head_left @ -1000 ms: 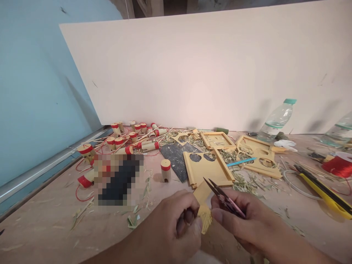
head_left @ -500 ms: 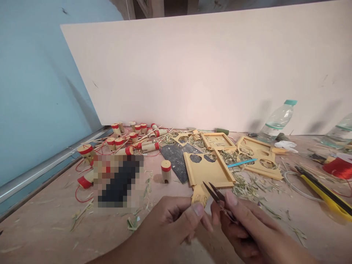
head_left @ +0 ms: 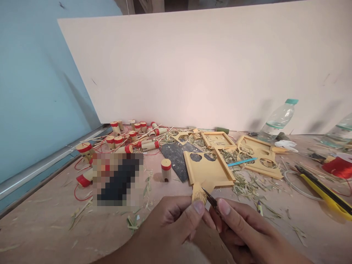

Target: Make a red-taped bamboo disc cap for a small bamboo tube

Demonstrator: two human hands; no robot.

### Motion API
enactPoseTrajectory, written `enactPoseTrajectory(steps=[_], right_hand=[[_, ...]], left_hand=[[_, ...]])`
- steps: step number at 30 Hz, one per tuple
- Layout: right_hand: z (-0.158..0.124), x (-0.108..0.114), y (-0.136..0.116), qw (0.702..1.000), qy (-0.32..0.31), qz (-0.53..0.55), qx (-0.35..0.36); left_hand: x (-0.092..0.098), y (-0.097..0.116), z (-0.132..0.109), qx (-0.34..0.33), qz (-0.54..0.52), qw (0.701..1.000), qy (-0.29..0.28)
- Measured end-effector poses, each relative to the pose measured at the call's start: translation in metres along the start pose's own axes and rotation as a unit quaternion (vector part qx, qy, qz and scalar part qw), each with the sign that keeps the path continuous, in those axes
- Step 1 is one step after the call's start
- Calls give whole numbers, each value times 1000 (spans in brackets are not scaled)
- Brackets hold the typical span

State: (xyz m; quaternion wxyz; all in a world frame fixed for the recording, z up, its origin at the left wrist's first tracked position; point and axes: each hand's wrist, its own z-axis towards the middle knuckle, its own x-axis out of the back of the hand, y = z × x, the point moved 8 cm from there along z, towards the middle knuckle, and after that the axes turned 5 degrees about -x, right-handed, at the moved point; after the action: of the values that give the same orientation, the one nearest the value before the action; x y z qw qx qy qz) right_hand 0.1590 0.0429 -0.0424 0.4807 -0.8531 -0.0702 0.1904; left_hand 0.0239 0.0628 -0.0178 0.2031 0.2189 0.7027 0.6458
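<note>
My left hand pinches a small tan sheet piece with dark drawn lines, the thumb lying on its lower part. In my right hand is a pair of dark scissors, their blades together at the right edge of the piece. Just behind the hands lies a tan framed sheet with two round holes. A short cylinder with a red band stands upright to its left.
Several red-banded cylinders with red strings and sticks lie at the back left. Shavings, more frames, a blue strip, a bottle and a yellow-black cutter are on the right. A white board stands behind.
The scissor blades have closed from an open position and now meet at the piece's edge. My left hand has barely moved.
</note>
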Motion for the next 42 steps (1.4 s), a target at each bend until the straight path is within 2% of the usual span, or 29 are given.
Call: enactPoseTrajectory(steps=[7,14,22,31,42], right_hand=[[0,3,-3,996,40,-77,21],[-6,1,-10,995,26,-99,-12],[-1,4,-3,996,34,-87,11],[-4,-1,-5,995,14,-98,-17],[-5,-2,-5,994,8,-105,-22]], left_hand=[[-4,6,1,-6,43,999,-4],[-3,3,1,-15,44,999,-5],[-2,4,2,-11,48,999,-7],[-1,0,0,0,91,996,14],[-6,4,1,4,75,997,-24]])
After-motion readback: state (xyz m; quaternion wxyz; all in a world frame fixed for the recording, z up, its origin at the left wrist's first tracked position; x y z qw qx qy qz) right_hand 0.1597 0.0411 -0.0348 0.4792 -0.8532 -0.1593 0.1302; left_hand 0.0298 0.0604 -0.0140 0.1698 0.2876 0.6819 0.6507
